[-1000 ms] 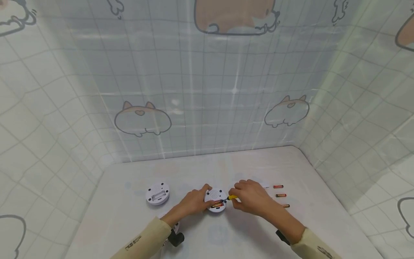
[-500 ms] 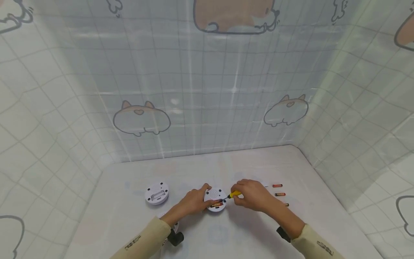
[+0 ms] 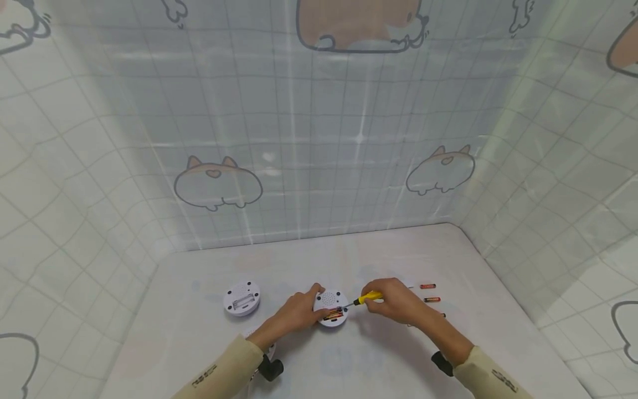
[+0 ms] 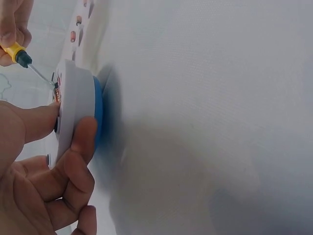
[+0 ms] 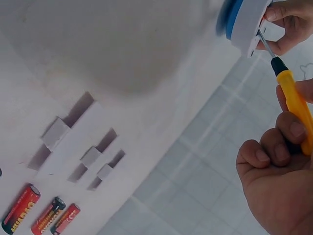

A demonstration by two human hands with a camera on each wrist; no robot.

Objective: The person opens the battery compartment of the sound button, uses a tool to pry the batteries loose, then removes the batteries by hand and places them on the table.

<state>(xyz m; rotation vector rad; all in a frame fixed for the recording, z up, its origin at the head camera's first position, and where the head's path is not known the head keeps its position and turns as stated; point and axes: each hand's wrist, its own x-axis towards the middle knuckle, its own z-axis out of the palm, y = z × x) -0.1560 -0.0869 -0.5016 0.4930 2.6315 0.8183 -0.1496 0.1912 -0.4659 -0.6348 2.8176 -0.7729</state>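
A round white device (image 3: 329, 299) with a blue underside (image 4: 99, 107) is held by my left hand (image 3: 299, 310) in the middle of the table. The thumb presses on the batteries (image 3: 335, 315) in its open compartment, and the fingers grip the rim. My right hand (image 3: 396, 302) holds a screwdriver (image 5: 293, 98) by its yellow handle, fingers curled around it. The thin metal shaft slants down, its tip at the battery end by the compartment's edge, as the left wrist view also shows.
A second white device (image 3: 242, 298) lies to the left with its battery slot bare. Another device (image 3: 272, 350) is partly hidden under the left forearm. Loose red-and-black batteries (image 5: 20, 209) and white plastic pieces with tabs (image 5: 56, 133) lie in rows at the right.
My right hand has drawn back to the right, and more of the yellow handle shows. The screwdriver leans lower, its tip still at the compartment. The left hand and device stay put.
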